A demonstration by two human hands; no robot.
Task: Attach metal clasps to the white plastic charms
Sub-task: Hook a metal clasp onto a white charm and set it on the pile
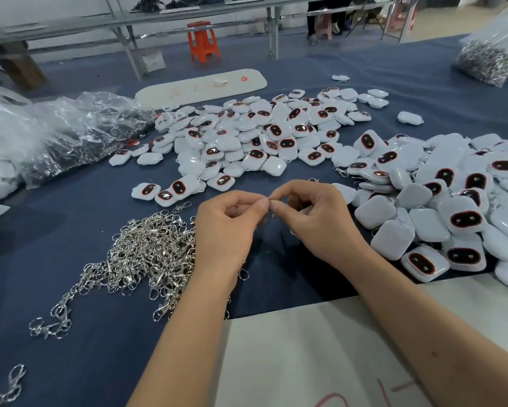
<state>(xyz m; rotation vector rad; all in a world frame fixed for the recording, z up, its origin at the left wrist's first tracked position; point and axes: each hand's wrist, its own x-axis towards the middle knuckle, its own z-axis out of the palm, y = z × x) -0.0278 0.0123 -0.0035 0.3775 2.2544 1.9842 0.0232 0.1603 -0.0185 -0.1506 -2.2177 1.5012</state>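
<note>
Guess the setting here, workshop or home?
Likely a small assembly workshop: heaps of identical white charms, a loose pile of metal clasps, more clasps bagged, and long metal workbenches behind.

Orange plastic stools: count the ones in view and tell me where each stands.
1. The orange plastic stool stands on the floor beyond the blue cloth-covered table, beside a metal bench leg. Pinkish stools farther right are not orange; others may be hidden.

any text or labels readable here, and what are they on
No text can be read for certain.
White oval board: orange handwritten marks and a small red sign, too blurred to read.
White sheet at the near table edge: red handwritten strokes, cut off by the frame.
White charms: dark red-rimmed windows, no lettering visible.
</note>
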